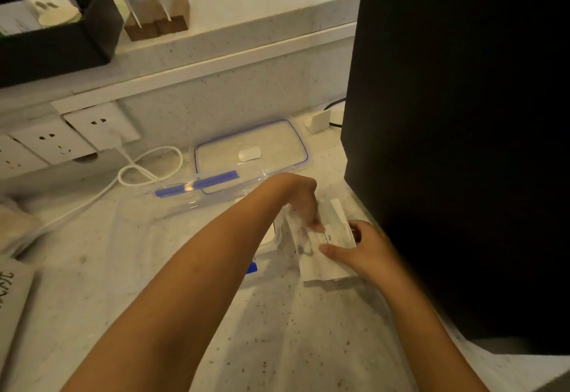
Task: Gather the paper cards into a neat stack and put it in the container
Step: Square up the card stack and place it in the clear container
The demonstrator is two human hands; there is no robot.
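White paper cards (334, 239) with small printed text lie bunched on the speckled counter beside a tall black box. My left hand (303, 203) reaches across from the left and pinches the cards from above. My right hand (362, 248) grips their near edge with thumb and fingers. A clear plastic container (268, 256) with a blue clip sits just left of the cards, mostly hidden under my left forearm. Its clear lid (251, 154) with blue seal and clips lies flat behind, toward the wall.
A tall black box (462, 145) walls off the right side. A white cable (148, 169) loops from wall sockets (77, 138) at the left. A raised ledge behind holds a black tray (61, 37) and wooden holders (157, 18). Papers lie at the far left edge.
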